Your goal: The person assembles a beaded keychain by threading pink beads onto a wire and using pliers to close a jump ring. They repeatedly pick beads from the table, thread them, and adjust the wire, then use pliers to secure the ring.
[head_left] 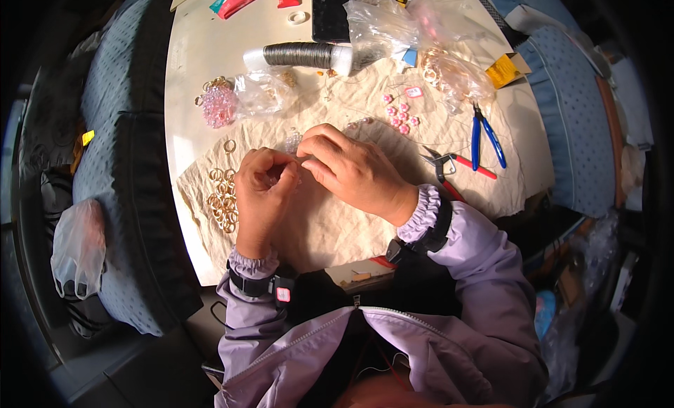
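Note:
Over the cream cloth [316,232], my two hands meet fingertip to fingertip. Thumb and fingers of my left hand [263,187] are pinched around small clear pink beads [274,174], mostly covered by the fingers. My right hand [361,173] is closed with its fingertips against those of the left; what it grips is too small to make out. Clear beads [291,141] lie just beyond the fingers. Beside my left hand is a group of gold-coloured rings [223,201]. Pink flower-shaped beads [401,116] lie past my right hand.
Blue-handled pliers [484,141] and red-handled pliers [456,170] lie on the right. Further back are a spool of dark wire [298,55], a pink beaded cluster [220,106], clear plastic bags [382,25] and a dark phone-like slab [331,11]. Blue padded seats [137,197] flank the table.

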`<state>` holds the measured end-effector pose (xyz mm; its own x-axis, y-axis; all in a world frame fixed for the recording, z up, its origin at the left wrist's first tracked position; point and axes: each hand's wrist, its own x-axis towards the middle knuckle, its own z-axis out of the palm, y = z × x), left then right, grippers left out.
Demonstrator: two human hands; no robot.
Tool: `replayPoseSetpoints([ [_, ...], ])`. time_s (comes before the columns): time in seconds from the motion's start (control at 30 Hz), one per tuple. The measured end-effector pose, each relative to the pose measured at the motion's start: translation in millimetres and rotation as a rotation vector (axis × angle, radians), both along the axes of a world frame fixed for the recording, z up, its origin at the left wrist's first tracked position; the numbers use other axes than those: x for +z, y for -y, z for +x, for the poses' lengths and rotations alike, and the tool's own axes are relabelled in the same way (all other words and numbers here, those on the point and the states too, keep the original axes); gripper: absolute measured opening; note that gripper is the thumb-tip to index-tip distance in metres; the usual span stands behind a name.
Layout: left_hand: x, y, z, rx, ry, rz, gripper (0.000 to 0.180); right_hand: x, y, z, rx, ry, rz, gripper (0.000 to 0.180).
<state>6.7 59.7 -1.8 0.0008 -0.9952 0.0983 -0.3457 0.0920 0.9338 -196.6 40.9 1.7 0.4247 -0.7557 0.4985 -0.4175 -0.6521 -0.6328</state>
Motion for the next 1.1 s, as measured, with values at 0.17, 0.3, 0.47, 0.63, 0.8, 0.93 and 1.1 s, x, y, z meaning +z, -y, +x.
replayPoseSetpoints([
  [0.17, 1, -4, -3, -0.004, -0.137, 0.076, 0.005, -6, 6, 0, 0.047, 0.145, 0.208, 0.013],
  [0.3, -3, -1, 1, 0.030, -0.189, 0.136, 0.007, -2, 8, -4, -0.008, 0.122, 0.278, 0.007],
  [0.47, -6, 5, 14, 0.222, -0.192, 0.034, 0.012, 2, 8, -6, -0.114, 0.017, 0.163, 0.008],
  [0.63, -11, 10, 21, 0.382, -0.168, -0.123, 0.026, 1, 7, -5, -0.107, -0.029, 0.151, 0.008],
  [0.8, -8, 10, 32, 0.469, -0.370, -0.174, 0.031, -1, 8, -3, -0.090, -0.032, 0.155, 0.009],
  [0.93, -7, 9, 35, 0.431, -0.433, -0.109, 0.033, 0, 7, -4, -0.053, -0.057, 0.185, 0.009],
  [1.1, -6, 9, 35, 0.402, -0.465, -0.074, 0.035, 3, 6, -5, 0.049, -0.072, 0.178, 0.009],
])
